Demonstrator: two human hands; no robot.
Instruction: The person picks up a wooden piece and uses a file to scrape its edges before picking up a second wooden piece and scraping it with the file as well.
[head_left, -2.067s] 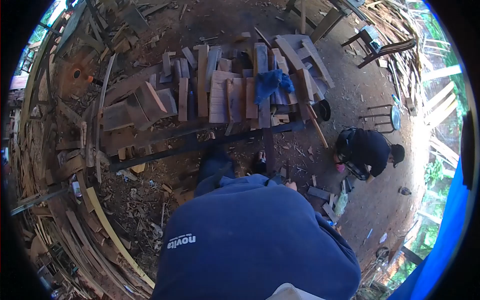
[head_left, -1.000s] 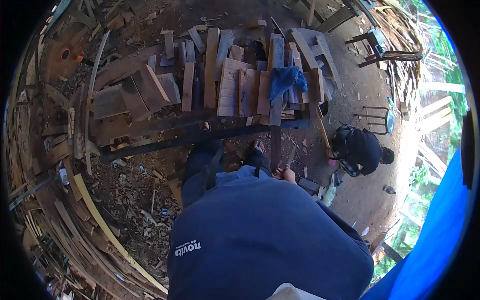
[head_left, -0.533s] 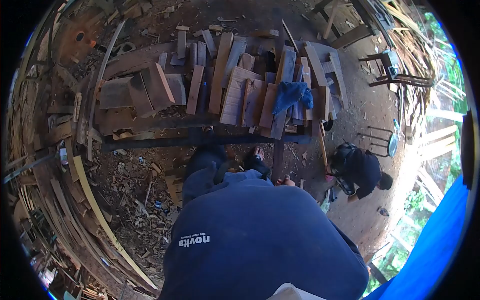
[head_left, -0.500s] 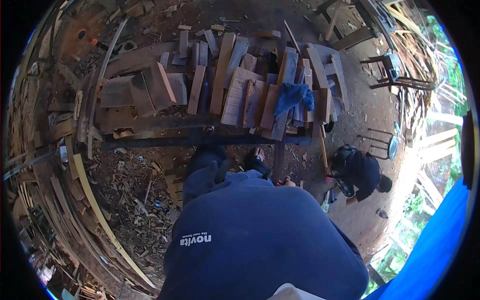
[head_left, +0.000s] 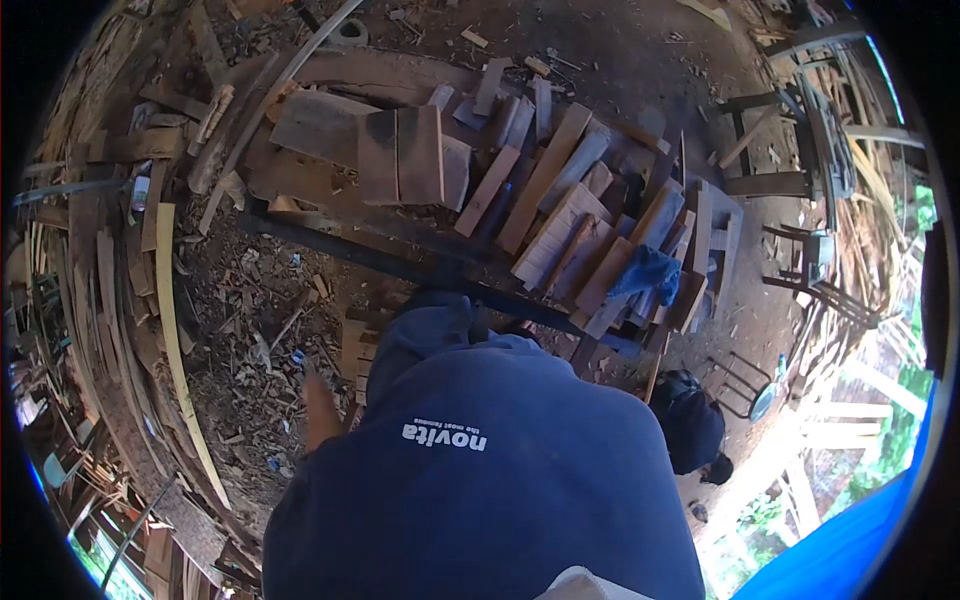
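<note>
At the left side of my navy shirt point(head_left: 480, 490), my left hand point(head_left: 322, 412) shows as a blurred shape over the littered ground. Its fingers are smeared by motion, and I cannot make out whether it holds anything. My right hand is hidden from view. In front of my body, a low workbench bears several short wood boards point(head_left: 545, 180), laid side by side at a slant. A blue cloth point(head_left: 648, 272) is draped over the boards at the right end. Wide flat wood pieces point(head_left: 400, 155) lie at the bench's left end.
A person point(head_left: 688, 425) in dark clothes bends down to my right, near a stool point(head_left: 762, 400). Long planks point(head_left: 170, 310) are stacked along the left side. Wood scraps point(head_left: 270, 330) cover the ground beside me. A wooden chair point(head_left: 818, 262) stands farther right.
My view has turned, so the bench now appears slanted. My left hand has come into view at the left. The hand seen earlier at the front of my shirt is now out of sight.
</note>
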